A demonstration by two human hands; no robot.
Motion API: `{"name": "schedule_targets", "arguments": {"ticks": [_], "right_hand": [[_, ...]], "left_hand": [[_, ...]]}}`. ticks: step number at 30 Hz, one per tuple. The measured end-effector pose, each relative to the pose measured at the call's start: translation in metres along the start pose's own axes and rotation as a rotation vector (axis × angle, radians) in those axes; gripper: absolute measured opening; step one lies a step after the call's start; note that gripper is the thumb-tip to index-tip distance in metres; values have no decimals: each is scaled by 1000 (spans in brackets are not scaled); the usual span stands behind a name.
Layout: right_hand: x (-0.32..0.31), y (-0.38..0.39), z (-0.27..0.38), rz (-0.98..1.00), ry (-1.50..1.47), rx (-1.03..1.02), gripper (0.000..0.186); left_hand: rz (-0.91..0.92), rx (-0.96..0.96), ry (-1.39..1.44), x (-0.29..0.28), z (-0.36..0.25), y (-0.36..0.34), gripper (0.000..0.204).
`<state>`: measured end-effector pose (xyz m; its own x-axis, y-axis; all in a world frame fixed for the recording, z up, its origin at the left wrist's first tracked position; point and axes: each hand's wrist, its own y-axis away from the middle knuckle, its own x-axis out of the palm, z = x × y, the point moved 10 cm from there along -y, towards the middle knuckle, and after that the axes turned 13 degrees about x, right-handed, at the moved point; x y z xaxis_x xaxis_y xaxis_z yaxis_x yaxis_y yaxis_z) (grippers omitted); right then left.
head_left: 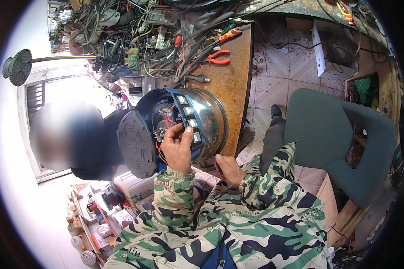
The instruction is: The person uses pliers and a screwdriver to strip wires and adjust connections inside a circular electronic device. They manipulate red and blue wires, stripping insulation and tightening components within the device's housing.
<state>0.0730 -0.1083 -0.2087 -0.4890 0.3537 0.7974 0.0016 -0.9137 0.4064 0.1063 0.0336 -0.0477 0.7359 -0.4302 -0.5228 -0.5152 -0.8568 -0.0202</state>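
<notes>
Steel-bodied cooker (208, 117) lies on its side at the counter (232, 67) edge, base cover (137, 144) swung open. Your left hand (177, 150) pinches the red wires (168, 120) inside; your right hand (229, 169) rests loosely open, empty, beneath. Wiring work seems underway; next calls for steadying the shell.

The left hand (177, 150) reaches into the opened cooker (197, 123), fingers among red wires (168, 119); the right hand (229, 168) steadies its rim, orange pliers (219, 56) well beyond on the surface (233, 76).
</notes>
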Motion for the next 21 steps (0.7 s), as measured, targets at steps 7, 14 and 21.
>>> {"name": "schedule_targets", "arguments": {"ticks": [7,14,21], "right_hand": [[38,1,-26,627,-531,415,68],[16,-18,-31,320,-279,319,75],[-40,-22,-2,-9,153,101,67]], "left_hand": [[18,17,-20,1,2,3,33],[43,35,-59,5,5,-2,32],[12,63,-152,3,12,-3,34]]}}
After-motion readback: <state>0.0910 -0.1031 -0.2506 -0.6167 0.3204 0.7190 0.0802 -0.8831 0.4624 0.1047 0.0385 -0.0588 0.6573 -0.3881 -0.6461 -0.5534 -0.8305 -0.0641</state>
